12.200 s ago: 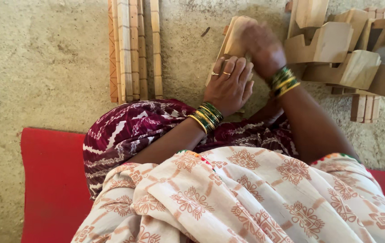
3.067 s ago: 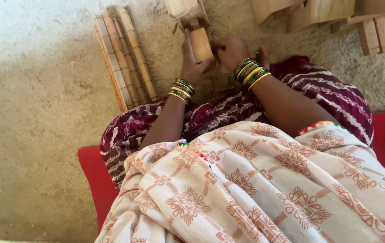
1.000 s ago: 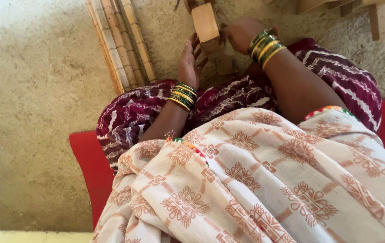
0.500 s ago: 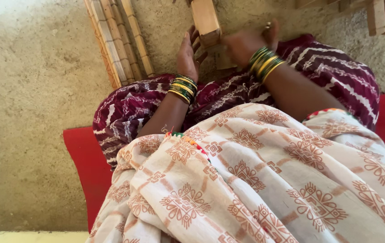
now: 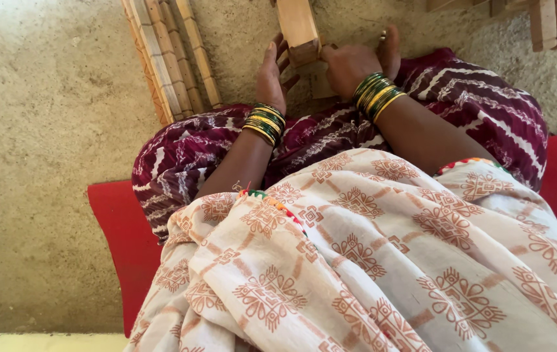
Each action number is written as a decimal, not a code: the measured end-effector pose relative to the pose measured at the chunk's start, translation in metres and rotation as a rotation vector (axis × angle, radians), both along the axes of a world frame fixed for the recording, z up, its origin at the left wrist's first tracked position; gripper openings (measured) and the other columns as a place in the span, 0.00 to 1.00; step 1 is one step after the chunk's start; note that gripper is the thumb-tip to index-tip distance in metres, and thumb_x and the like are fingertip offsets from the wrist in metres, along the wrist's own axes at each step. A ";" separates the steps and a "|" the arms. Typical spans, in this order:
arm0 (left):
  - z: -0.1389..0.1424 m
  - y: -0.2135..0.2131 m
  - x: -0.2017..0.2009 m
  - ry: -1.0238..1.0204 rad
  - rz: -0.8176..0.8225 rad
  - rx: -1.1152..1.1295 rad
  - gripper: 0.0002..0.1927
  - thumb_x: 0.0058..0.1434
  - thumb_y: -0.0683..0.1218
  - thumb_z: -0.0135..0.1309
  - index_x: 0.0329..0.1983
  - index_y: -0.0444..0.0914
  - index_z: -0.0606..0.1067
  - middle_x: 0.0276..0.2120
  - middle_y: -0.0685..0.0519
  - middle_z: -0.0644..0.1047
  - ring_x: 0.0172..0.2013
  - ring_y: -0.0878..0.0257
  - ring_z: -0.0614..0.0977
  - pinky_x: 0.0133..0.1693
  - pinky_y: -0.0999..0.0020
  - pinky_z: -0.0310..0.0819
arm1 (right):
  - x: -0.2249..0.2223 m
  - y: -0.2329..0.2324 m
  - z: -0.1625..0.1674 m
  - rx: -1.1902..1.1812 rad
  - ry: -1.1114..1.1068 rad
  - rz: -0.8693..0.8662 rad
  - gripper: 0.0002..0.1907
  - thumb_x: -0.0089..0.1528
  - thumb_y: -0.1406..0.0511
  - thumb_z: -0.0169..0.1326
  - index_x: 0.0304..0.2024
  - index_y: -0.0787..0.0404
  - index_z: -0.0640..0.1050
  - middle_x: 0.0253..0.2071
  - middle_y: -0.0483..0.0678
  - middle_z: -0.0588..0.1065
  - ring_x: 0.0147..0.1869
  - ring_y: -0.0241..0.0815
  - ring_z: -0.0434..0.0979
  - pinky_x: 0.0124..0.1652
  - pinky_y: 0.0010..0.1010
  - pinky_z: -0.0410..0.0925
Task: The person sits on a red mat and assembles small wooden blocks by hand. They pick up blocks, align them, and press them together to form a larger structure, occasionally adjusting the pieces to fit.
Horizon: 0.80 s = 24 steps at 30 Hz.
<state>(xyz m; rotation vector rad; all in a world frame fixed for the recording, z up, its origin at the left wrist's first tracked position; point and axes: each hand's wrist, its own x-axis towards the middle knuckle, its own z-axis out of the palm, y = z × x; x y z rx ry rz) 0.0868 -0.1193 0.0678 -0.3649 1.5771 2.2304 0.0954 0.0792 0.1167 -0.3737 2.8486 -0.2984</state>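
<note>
Right hand [image 5: 351, 64] clenched around the lower end of a wooden block [image 5: 296, 26]. Left hand [image 5: 272, 73] open-fingered beside it, grip unclear. Wooden slats [image 5: 171, 58] just left.

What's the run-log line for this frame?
left hand: open, fingers against wooden block | right hand: grip on the block's lower end | wooden slats: on floor, left | red mat: under the person

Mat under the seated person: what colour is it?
Plain red mat, seen best in the head view at both sides of the lap.
</note>
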 end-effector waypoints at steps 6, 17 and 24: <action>-0.006 -0.001 -0.001 0.005 -0.020 -0.018 0.35 0.69 0.67 0.37 0.74 0.48 0.62 0.72 0.50 0.64 0.69 0.49 0.65 0.65 0.40 0.60 | 0.008 -0.015 0.003 0.010 -0.065 0.103 0.09 0.69 0.63 0.48 0.48 0.57 0.77 0.32 0.55 0.80 0.35 0.53 0.82 0.37 0.47 0.74; -0.020 -0.002 -0.006 -0.094 0.025 -0.074 0.35 0.70 0.67 0.38 0.75 0.48 0.59 0.74 0.47 0.58 0.73 0.49 0.58 0.68 0.42 0.56 | -0.008 0.009 0.001 -0.226 0.198 -0.179 0.07 0.64 0.63 0.54 0.44 0.52 0.79 0.32 0.47 0.81 0.31 0.44 0.83 0.34 0.42 0.74; -0.012 -0.002 -0.005 -0.042 -0.008 -0.060 0.35 0.67 0.67 0.36 0.73 0.47 0.64 0.71 0.46 0.64 0.70 0.47 0.64 0.65 0.42 0.60 | 0.003 -0.008 -0.002 -0.318 0.348 -0.026 0.10 0.67 0.64 0.55 0.50 0.55 0.80 0.30 0.49 0.78 0.31 0.46 0.78 0.33 0.42 0.72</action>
